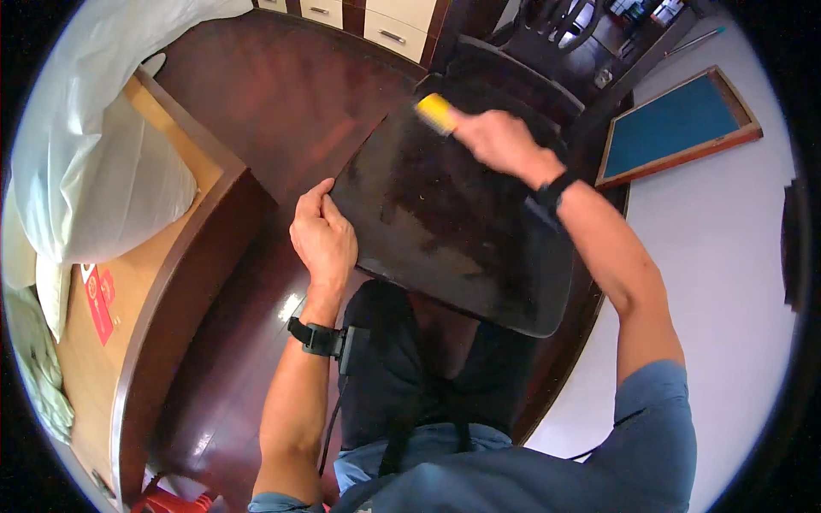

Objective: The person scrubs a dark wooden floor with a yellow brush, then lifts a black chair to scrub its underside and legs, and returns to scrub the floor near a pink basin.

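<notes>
A dark, flat chair seat (462, 231) fills the middle, with scuffs and pale smears on its surface. My left hand (324, 237) is closed round the seat's left edge, thumb on top and the other fingers curled out of sight. Over the far part of the seat, my right hand (505, 145) grips a small yellow sponge-like block (437, 113). Motion blurs both the block and that hand, so I cannot tell whether the block touches the surface. A tiny yellow speck (421, 197) lies near the seat's middle.
To the left stands a wooden bed-like frame (188, 231) bearing a large plastic-wrapped bundle (103, 179). A blue board in a wooden frame (676, 128) leans against the white wall (693, 256) at right. White drawers (395, 30) stand at the back; dark red flooring (274, 85) shows between.
</notes>
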A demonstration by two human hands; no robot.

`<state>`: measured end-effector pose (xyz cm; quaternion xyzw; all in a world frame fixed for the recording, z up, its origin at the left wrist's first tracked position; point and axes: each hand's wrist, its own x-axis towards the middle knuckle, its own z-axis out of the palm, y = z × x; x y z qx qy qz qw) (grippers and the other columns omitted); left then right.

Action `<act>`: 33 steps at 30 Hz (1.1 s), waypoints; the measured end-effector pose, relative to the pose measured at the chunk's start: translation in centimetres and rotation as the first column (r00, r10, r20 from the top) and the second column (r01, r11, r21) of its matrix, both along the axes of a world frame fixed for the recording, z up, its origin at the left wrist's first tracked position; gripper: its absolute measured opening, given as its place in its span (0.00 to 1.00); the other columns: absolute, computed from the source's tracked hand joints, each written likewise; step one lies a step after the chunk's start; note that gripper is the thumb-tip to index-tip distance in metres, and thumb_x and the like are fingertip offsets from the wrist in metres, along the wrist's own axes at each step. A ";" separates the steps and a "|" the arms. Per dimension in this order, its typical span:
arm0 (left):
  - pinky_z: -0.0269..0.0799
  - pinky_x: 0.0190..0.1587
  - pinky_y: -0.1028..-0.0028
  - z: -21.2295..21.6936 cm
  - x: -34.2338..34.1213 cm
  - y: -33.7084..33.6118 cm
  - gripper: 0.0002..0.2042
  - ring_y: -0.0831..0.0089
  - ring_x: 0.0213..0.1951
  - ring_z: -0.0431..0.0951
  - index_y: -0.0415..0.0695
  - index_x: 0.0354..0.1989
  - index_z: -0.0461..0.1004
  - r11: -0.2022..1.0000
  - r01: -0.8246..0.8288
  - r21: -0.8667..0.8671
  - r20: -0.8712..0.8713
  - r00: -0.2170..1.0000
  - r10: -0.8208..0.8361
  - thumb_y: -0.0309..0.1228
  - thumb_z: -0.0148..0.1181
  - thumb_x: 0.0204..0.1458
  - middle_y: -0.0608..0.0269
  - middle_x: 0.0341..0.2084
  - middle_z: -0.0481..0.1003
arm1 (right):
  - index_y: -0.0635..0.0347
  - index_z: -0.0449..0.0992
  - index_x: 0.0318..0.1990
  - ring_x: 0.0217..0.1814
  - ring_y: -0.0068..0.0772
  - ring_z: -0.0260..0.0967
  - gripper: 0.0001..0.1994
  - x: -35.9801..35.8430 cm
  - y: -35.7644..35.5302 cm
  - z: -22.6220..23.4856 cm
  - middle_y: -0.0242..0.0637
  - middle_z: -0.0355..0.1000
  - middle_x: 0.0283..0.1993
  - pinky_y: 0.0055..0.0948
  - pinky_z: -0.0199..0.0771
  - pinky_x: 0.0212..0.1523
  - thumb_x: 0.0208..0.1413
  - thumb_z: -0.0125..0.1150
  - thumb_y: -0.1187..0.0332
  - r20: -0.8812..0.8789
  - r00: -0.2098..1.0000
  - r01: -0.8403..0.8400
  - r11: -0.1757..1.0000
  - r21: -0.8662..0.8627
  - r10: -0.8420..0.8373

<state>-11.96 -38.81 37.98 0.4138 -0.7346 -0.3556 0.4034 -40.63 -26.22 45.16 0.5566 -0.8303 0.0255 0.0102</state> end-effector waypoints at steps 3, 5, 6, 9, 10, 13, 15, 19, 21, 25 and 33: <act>0.76 0.51 0.61 0.1 -0.8 0.2 0.12 0.51 0.45 0.84 0.40 0.48 0.83 1.000 0.001 -0.021 -0.047 0.999 -0.002 0.25 0.53 0.64 0.47 0.42 0.83 | 0.52 0.84 0.42 0.41 0.60 0.80 0.17 -4.1 0.5 1.0 0.53 0.80 0.37 0.56 0.80 0.41 0.69 0.52 0.52 0.003 0.985 0.172 0.978 -0.115 -0.173; 0.77 0.51 0.62 -0.2 -0.4 0.2 0.12 0.51 0.45 0.84 0.39 0.48 0.83 1.000 -0.002 -0.018 -0.037 0.999 0.001 0.25 0.53 0.64 0.46 0.42 0.83 | 0.52 0.84 0.41 0.40 0.61 0.80 0.16 -1.4 -1.1 -0.4 0.54 0.80 0.37 0.56 0.80 0.41 0.67 0.54 0.54 0.018 0.981 0.194 0.979 -0.059 -0.194; 0.77 0.51 0.62 -0.1 -0.4 0.2 0.12 0.52 0.45 0.84 0.39 0.48 0.83 1.000 0.001 -0.014 -0.036 0.999 -0.002 0.25 0.53 0.63 0.46 0.42 0.83 | 0.53 0.84 0.39 0.40 0.61 0.79 0.14 0.0 -1.2 -1.0 0.53 0.80 0.37 0.56 0.80 0.41 0.65 0.55 0.56 0.075 0.993 0.098 0.995 -0.032 -0.095; 0.77 0.51 0.63 -0.5 1.0 -1.0 0.12 0.52 0.45 0.85 0.38 0.48 0.82 0.998 -0.008 -0.067 -0.024 1.000 0.006 0.24 0.53 0.63 0.45 0.42 0.83 | 0.52 0.83 0.37 0.36 0.61 0.78 0.13 7.8 -2.0 -0.9 0.50 0.79 0.34 0.54 0.79 0.38 0.65 0.55 0.57 0.315 0.905 -0.321 0.945 0.060 0.287; 0.77 0.51 0.63 -0.5 0.9 -0.9 0.12 0.52 0.45 0.85 0.37 0.49 0.82 0.997 0.006 -0.076 -0.040 0.999 -0.009 0.24 0.53 0.63 0.44 0.42 0.83 | 0.51 0.82 0.38 0.36 0.60 0.78 0.13 8.4 -1.3 -0.7 0.50 0.79 0.34 0.53 0.79 0.37 0.65 0.55 0.57 0.323 0.897 -0.317 0.948 -0.004 0.302; 0.77 0.51 0.64 -0.3 1.1 -1.0 0.13 0.54 0.45 0.85 0.36 0.49 0.82 0.996 0.012 -0.084 -0.015 1.000 -0.014 0.24 0.52 0.64 0.45 0.43 0.83 | 0.45 0.82 0.43 0.38 0.61 0.78 0.12 3.1 -0.4 -0.7 0.51 0.79 0.35 0.55 0.79 0.37 0.68 0.51 0.56 0.213 0.967 -0.134 0.991 -0.031 0.137; 0.77 0.51 0.64 0.1 0.2 -0.2 0.13 0.55 0.45 0.85 0.36 0.49 0.82 0.999 0.026 -0.034 -0.023 0.999 -0.027 0.24 0.52 0.64 0.45 0.43 0.83 | 0.48 0.82 0.44 0.41 0.62 0.79 0.16 -4.2 1.5 0.0 0.53 0.80 0.39 0.57 0.79 0.41 0.70 0.48 0.55 -0.023 0.986 0.166 0.984 -0.068 -0.168; 0.77 0.51 0.64 0.4 0.3 -0.4 0.13 0.57 0.45 0.85 0.35 0.50 0.82 1.000 0.021 0.008 -0.026 0.999 -0.020 0.25 0.52 0.65 0.45 0.43 0.84 | 0.53 0.82 0.50 0.51 0.64 0.78 0.20 -6.9 0.2 -0.6 0.56 0.80 0.45 0.60 0.77 0.51 0.71 0.47 0.53 0.144 0.849 0.520 0.852 -0.066 -0.508; 0.77 0.52 0.64 -0.1 0.1 -0.1 0.13 0.57 0.45 0.85 0.35 0.50 0.82 0.999 0.033 -0.018 -0.030 0.999 -0.034 0.25 0.52 0.65 0.45 0.43 0.84 | 0.56 0.82 0.50 0.51 0.66 0.77 0.19 -5.0 -1.8 -2.5 0.58 0.80 0.44 0.60 0.76 0.52 0.70 0.47 0.55 0.164 0.893 0.441 0.888 -0.132 -0.419; 0.76 0.52 0.64 0.0 1.1 -1.1 0.13 0.56 0.46 0.84 0.34 0.50 0.82 1.000 0.022 -0.006 0.017 1.000 -0.022 0.25 0.51 0.65 0.45 0.44 0.84 | 0.58 0.82 0.48 0.50 0.65 0.78 0.19 -1.5 -5.3 -1.9 0.57 0.80 0.44 0.59 0.77 0.52 0.69 0.48 0.55 0.188 0.940 0.306 0.947 -0.098 -0.284; 0.76 0.53 0.64 0.1 0.2 -0.7 0.13 0.55 0.47 0.84 0.34 0.49 0.82 0.998 0.048 -0.043 -0.029 0.998 -0.049 0.24 0.51 0.64 0.45 0.44 0.83 | 0.57 0.81 0.53 0.49 0.61 0.80 0.16 -5.9 -3.5 -0.7 0.55 0.81 0.45 0.58 0.78 0.51 0.66 0.54 0.59 0.176 0.872 0.481 0.868 -0.127 -0.457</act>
